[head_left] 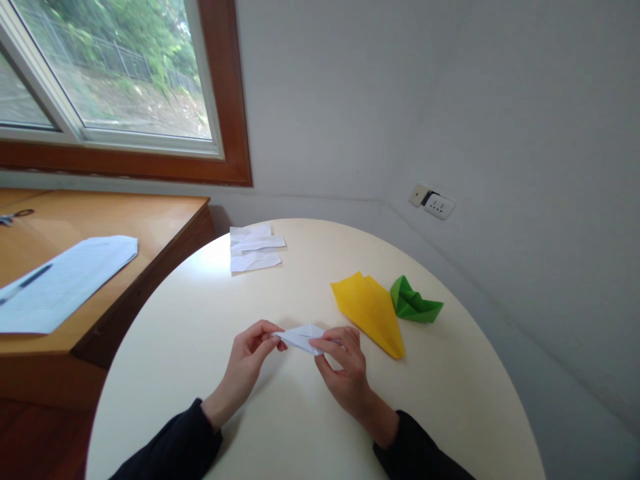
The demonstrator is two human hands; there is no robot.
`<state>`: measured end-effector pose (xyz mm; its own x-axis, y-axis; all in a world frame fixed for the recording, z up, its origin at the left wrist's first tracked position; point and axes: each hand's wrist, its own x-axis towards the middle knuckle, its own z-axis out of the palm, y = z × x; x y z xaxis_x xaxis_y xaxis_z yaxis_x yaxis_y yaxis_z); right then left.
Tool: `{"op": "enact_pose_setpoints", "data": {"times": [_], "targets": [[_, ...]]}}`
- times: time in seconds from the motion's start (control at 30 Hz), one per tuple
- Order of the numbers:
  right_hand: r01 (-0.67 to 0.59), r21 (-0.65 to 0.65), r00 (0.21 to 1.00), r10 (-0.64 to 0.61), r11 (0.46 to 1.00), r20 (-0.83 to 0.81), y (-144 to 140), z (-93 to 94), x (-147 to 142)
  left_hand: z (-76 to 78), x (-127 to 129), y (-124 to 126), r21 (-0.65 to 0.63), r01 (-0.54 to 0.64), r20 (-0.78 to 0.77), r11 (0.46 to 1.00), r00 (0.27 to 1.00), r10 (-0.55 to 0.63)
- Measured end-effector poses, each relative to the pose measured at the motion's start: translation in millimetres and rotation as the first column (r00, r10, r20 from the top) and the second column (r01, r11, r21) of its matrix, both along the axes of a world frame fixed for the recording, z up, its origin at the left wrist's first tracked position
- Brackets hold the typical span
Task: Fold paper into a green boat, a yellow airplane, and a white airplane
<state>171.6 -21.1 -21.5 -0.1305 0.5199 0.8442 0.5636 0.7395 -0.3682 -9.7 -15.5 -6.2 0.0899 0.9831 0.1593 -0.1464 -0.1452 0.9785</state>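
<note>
Between my two hands is a piece of folded white paper (299,338), narrow and pointed toward its left end. My left hand (250,350) pinches that left tip between thumb and fingers. On the other side, my right hand (345,367) grips the paper's right part, and its fingers hide that end. To the right of my right hand lies a folded yellow paper plane (370,310). A green paper boat (413,303) rests beside it, close to the yellow paper's upper right edge.
Torn or cut white paper pieces (255,248) lie at the far edge of the round white table (165,373). On the wooden desk (165,212) at left are paper sheets (95,267), a pen (33,277) and scissors (17,217). A wall socket (440,205) is at right.
</note>
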Motion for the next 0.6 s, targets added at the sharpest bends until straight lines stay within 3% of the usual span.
{"op": "enact_pose_setpoints", "data": {"times": [0.33, 0.6], "targets": [[-0.001, -0.015, 0.999, 0.001, 1.000, -0.034, 0.6, -3.0, -0.3, -4.1, -1.2, 0.2, 0.005, 0.039, 0.040, 0.999, 0.998, -0.039], [-0.049, -0.090, 0.993, 0.038, 0.995, -0.115, 0.8, -3.5, 0.5, 1.9, -4.8, 3.0, 0.136, 0.058, -0.043, 0.989, 0.998, -0.053]]}}
